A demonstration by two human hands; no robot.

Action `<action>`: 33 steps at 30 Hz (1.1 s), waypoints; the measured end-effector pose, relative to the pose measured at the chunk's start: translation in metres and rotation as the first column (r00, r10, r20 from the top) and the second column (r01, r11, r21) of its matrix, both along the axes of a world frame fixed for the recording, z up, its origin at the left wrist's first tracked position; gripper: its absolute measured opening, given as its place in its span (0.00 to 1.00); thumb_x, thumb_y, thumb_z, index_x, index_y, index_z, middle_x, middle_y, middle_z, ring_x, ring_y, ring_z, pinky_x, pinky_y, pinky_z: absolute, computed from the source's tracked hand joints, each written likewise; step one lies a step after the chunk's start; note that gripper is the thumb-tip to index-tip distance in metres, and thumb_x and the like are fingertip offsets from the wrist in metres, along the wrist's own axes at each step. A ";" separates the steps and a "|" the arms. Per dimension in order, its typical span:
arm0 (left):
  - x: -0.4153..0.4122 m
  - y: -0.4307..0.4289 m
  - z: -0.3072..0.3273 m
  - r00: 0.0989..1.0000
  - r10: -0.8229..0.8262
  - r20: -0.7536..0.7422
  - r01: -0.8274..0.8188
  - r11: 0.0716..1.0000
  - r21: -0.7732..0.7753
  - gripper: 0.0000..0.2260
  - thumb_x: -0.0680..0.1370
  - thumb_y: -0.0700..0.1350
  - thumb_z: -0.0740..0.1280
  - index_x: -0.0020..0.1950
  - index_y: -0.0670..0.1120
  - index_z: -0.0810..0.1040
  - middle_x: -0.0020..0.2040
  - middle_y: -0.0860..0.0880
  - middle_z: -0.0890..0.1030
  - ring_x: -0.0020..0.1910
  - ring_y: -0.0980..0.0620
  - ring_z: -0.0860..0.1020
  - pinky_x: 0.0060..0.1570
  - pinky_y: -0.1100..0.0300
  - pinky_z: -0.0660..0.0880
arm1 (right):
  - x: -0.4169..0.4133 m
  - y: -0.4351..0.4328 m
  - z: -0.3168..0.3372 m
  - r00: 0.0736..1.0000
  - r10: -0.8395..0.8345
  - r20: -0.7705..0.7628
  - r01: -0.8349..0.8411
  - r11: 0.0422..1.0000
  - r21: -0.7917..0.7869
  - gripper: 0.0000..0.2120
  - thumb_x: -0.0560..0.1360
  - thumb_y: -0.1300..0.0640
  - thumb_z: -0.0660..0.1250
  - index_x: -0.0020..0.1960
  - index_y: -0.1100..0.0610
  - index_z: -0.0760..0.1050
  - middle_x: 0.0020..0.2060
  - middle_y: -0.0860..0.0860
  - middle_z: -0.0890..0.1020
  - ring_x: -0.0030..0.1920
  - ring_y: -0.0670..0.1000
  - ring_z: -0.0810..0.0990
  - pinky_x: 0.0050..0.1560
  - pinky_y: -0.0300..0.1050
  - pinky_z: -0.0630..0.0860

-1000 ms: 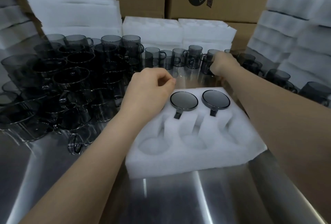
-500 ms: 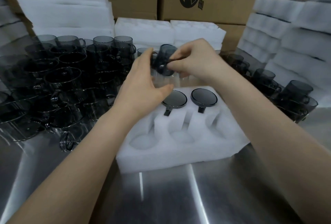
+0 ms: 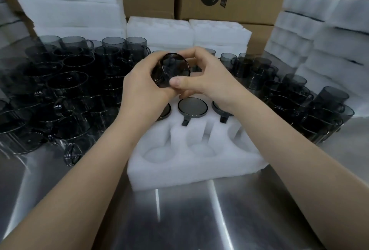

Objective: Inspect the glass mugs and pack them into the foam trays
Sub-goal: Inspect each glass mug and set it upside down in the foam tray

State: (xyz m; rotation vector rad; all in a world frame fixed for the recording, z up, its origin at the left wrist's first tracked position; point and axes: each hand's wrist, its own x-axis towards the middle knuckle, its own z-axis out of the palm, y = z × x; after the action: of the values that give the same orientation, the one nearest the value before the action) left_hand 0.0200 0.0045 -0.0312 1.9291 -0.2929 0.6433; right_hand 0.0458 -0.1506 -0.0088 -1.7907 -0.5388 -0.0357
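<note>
Fingers [image 3: 196, 55] of left hand [image 3: 141, 88] and right hand [image 3: 211, 78] curl round smoked glass mug [image 3: 173, 68] | above far row of foam tray [image 3: 179, 177], not touching | axis tilted, round end toward camera | loose mugs [image 3: 60, 82] crowd both sides; steel table [image 3: 199, 219] in front

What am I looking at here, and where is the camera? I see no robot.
No machine: a person's two bare hands, filmed by one camera worn on the head, looking forward and down. The left hand and right hand together hold a dark glass mug above a white foam tray on a steel table. Three mugs sit bottom-up in the tray's far row; the near pockets that show are unfilled. Loose mugs crowd both sides, with foam stacks and cardboard boxes behind.
</note>
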 end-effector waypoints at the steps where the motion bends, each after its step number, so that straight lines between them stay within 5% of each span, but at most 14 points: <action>1: 0.000 0.000 0.000 1.000 -0.006 0.005 0.006 1.000 0.007 0.22 0.67 0.43 0.77 0.57 0.58 0.78 0.50 0.59 0.81 0.51 0.62 0.78 0.53 0.66 0.75 | -0.001 0.000 -0.001 1.000 -0.017 0.007 0.017 1.000 0.001 0.19 0.69 0.63 0.77 0.54 0.53 0.72 0.54 0.56 0.78 0.42 0.54 0.83 0.39 0.50 0.82; 7: -0.003 -0.006 0.001 0.998 -0.044 0.053 0.041 0.997 0.059 0.26 0.64 0.44 0.80 0.60 0.57 0.79 0.53 0.57 0.81 0.52 0.63 0.77 0.52 0.71 0.72 | -0.004 0.006 -0.001 0.980 -0.183 0.082 0.181 0.983 0.039 0.19 0.67 0.54 0.79 0.44 0.54 0.69 0.41 0.52 0.79 0.37 0.47 0.80 0.28 0.44 0.76; 14: -0.005 -0.005 0.004 0.991 -0.117 0.064 0.116 0.993 0.010 0.27 0.66 0.42 0.80 0.63 0.52 0.78 0.55 0.57 0.81 0.54 0.64 0.78 0.57 0.69 0.72 | -0.003 0.004 0.003 0.986 -0.142 -0.084 0.159 0.954 0.254 0.13 0.79 0.54 0.66 0.38 0.55 0.69 0.37 0.56 0.79 0.27 0.53 0.76 0.24 0.41 0.71; 18: -0.003 -0.002 0.002 0.990 -0.131 0.054 0.137 0.982 -0.127 0.26 0.65 0.41 0.80 0.61 0.53 0.78 0.52 0.60 0.82 0.53 0.65 0.79 0.54 0.70 0.73 | 0.002 -0.004 0.005 0.970 0.119 -0.213 -0.039 0.937 0.348 0.05 0.81 0.59 0.61 0.50 0.58 0.74 0.39 0.55 0.79 0.29 0.50 0.75 0.30 0.39 0.73; 21: 0.000 0.001 0.000 0.988 -0.147 0.054 0.156 0.965 -0.211 0.24 0.65 0.37 0.79 0.57 0.54 0.79 0.48 0.62 0.83 0.50 0.65 0.80 0.50 0.70 0.74 | 0.003 -0.009 0.004 0.936 0.272 -0.223 -0.173 0.908 0.382 0.16 0.77 0.63 0.62 0.65 0.61 0.71 0.49 0.58 0.78 0.36 0.50 0.76 0.38 0.39 0.76; 23: 0.001 0.002 -0.001 0.989 -0.144 0.043 0.150 0.963 -0.222 0.24 0.65 0.36 0.78 0.57 0.53 0.79 0.48 0.59 0.83 0.50 0.63 0.81 0.50 0.69 0.74 | 0.003 -0.008 0.003 0.936 0.292 -0.195 -0.209 0.909 0.361 0.19 0.73 0.65 0.65 0.64 0.61 0.71 0.51 0.58 0.77 0.38 0.51 0.77 0.39 0.40 0.77; 28: -0.003 -0.001 0.001 0.995 -0.090 0.037 0.093 0.992 -0.083 0.21 0.65 0.44 0.79 0.55 0.57 0.81 0.50 0.55 0.82 0.51 0.59 0.80 0.52 0.64 0.76 | 0.002 -0.002 0.000 0.993 0.062 -0.099 -0.047 0.988 0.147 0.19 0.65 0.60 0.75 0.52 0.55 0.71 0.50 0.57 0.79 0.39 0.53 0.79 0.34 0.44 0.75; 33: -0.006 -0.005 0.003 0.997 -0.068 0.036 0.066 0.996 0.058 0.24 0.63 0.47 0.79 0.58 0.55 0.80 0.51 0.56 0.81 0.52 0.57 0.78 0.55 0.58 0.75 | -0.002 0.010 -0.003 0.983 -0.172 0.065 0.170 0.985 0.034 0.20 0.66 0.50 0.78 0.45 0.53 0.67 0.41 0.52 0.77 0.38 0.47 0.78 0.29 0.37 0.72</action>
State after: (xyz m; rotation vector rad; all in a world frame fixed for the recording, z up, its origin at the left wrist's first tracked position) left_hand 0.0138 -0.0007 -0.0279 1.9543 -0.4020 0.6339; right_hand 0.0441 -0.1409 -0.0120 -1.8096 -0.4289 -0.2228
